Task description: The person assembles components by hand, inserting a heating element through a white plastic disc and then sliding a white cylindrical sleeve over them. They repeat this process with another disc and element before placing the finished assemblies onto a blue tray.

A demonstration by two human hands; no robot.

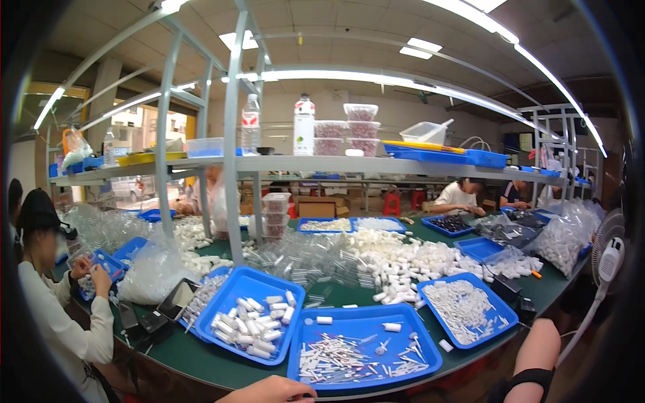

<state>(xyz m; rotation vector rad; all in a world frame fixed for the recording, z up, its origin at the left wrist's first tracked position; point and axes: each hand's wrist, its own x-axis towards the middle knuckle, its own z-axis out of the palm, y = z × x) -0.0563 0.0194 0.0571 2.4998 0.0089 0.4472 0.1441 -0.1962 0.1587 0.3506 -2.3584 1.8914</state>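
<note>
My left hand (277, 388) comes in at the lower edge, just in front of the middle blue tray (368, 387). Its fingers look curled together, and the frame edge cuts them off, so what they hold is hidden. That tray holds many thin white sticks (332, 356), a clear syringe-like part (382, 346) and a few white cylinders (392, 327). Left of it, a blue tray (235, 285) is filled with white cylinders (259, 329). A blue tray (502, 302) on the right carries small white parts (460, 312). My right hand is out of view.
A bare limb with a black band (532, 377) rises at lower right, beside a fan (610, 258). Heaps of white cylinders (403, 262) and clear tubes (309, 252) lie behind the trays. A shelf (376, 164) crosses above. A person (60, 302) works at left.
</note>
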